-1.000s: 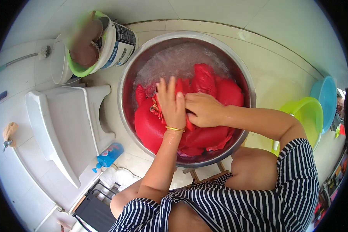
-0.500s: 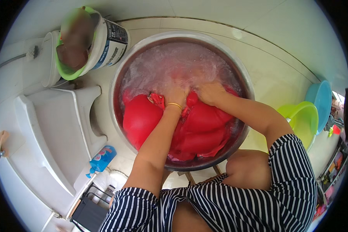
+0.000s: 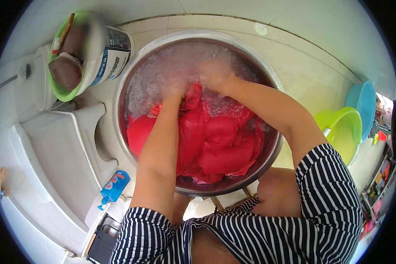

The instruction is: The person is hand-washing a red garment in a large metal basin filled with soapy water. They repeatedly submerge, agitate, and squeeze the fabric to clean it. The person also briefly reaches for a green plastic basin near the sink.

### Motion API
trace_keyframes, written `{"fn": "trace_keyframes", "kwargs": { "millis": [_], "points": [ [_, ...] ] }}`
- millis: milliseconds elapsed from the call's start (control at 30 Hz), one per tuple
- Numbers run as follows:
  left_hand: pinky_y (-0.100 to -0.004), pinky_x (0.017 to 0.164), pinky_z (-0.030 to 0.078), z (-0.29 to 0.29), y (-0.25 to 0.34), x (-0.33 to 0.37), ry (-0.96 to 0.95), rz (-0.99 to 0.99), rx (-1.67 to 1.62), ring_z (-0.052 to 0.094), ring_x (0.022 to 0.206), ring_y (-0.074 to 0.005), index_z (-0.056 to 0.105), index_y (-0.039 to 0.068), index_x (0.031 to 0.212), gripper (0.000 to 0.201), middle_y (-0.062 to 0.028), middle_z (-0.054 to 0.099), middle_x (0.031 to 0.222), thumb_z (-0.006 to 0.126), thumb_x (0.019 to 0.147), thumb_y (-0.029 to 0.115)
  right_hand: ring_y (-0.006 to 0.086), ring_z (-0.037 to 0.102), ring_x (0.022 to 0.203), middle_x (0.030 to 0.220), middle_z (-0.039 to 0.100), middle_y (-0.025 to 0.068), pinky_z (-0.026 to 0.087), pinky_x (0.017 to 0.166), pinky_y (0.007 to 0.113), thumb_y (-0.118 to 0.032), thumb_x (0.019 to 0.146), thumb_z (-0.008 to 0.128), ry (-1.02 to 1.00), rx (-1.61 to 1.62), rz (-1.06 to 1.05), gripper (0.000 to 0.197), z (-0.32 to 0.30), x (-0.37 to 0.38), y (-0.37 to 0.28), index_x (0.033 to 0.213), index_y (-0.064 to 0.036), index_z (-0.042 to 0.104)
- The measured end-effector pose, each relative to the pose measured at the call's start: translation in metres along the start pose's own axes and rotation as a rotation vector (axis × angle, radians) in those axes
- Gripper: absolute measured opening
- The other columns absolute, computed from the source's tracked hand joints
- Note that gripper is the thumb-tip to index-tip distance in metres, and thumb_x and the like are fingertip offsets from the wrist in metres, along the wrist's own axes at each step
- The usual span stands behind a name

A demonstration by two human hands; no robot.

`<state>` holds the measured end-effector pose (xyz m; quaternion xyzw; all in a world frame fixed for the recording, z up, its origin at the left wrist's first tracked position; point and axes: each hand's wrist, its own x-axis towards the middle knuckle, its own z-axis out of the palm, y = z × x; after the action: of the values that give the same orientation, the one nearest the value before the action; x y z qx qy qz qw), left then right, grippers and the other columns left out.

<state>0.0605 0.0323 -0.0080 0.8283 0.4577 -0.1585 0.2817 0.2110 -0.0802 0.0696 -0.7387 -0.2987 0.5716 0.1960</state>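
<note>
Bright red cloth lies bunched and wet in a large round metal basin of cloudy, pinkish, foamy water. Some of it bulges above the surface in rounded swells. My left hand is at the water near the basin's middle, beside a raised fold of the red cloth. Farther back and to the right, my right hand is at the surface beyond the cloth. Splashing and blur hide the fingers of both hands, so I cannot see whether either grips the fabric.
At the back left stands a white bucket beside a green basin holding brown things. A grey-white sink-like fixture and a blue bottle are on the left. Yellow-green and blue tubs stand at the right.
Both hands have moved toward the basin's far side, my left one also leftward. The red cloth has shifted into new folds, with a raised fold now between my hands.
</note>
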Motion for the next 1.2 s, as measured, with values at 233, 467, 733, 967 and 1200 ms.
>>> {"fn": "trace_keyframes", "kwargs": {
  "millis": [233, 467, 733, 967, 1200],
  "points": [
    [-0.0411, 0.118, 0.032, -0.041, 0.024, -0.027, -0.065, 0.360, -0.619, 0.045, 0.140, -0.0320, 0.065, 0.007, 0.134, 0.055, -0.0198, 0.054, 0.148, 0.042, 0.105, 0.048, 0.0348, 0.066, 0.086, 0.097, 0.066, 0.0108, 0.055, 0.066, 0.046, -0.021, 0.088, 0.062, 0.325, -0.293, -0.732, 0.015, 0.041, -0.055, -0.006, 0.097, -0.0099, 0.061],
    [-0.0429, 0.113, 0.037, -0.070, 0.026, -0.107, -0.267, 0.602, -0.131, 0.052, 0.131, -0.0325, 0.068, 0.004, 0.126, 0.047, -0.0169, 0.066, 0.129, 0.048, 0.105, 0.041, 0.0283, 0.066, 0.095, 0.114, 0.057, 0.0094, 0.058, 0.064, 0.042, -0.023, 0.084, 0.073, 0.109, -0.243, -1.011, 0.024, 0.028, -0.165, 0.004, 0.097, -0.0086, 0.057],
    [-0.0634, 0.120, 0.016, -0.019, 0.031, -0.210, -0.105, 0.440, 0.172, 0.009, 0.155, -0.0435, 0.018, 0.004, 0.162, 0.090, -0.0259, 0.019, 0.165, 0.061, 0.095, 0.047, 0.0495, 0.017, 0.150, 0.165, 0.021, 0.0204, 0.014, 0.114, 0.077, -0.057, 0.086, 0.068, 0.375, -0.598, -0.591, 0.067, 0.037, -0.133, 0.094, 0.146, -0.0288, 0.054],
    [-0.0687, 0.118, 0.011, 0.032, 0.035, -0.156, 0.053, 0.304, 0.289, 0.035, 0.145, -0.0399, 0.023, 0.006, 0.161, 0.086, -0.0264, 0.042, 0.152, 0.053, 0.094, 0.052, 0.0456, 0.041, 0.136, 0.155, 0.040, 0.0189, 0.034, 0.105, 0.069, -0.047, 0.091, 0.061, 0.354, -0.890, -0.458, 0.059, 0.053, -0.075, 0.093, 0.147, -0.0302, 0.051],
    [-0.0605, 0.113, 0.029, 0.048, 0.022, -0.093, 0.281, 0.224, 0.317, 0.051, 0.130, -0.0416, 0.062, 0.008, 0.134, 0.058, -0.0229, 0.060, 0.135, 0.048, 0.095, 0.047, 0.0393, 0.065, 0.109, 0.120, 0.068, 0.0195, 0.049, 0.097, 0.051, -0.031, 0.092, 0.058, 0.098, -0.743, -0.592, 0.034, 0.021, -0.010, 0.057, 0.121, -0.0178, 0.071]
  ]
}}
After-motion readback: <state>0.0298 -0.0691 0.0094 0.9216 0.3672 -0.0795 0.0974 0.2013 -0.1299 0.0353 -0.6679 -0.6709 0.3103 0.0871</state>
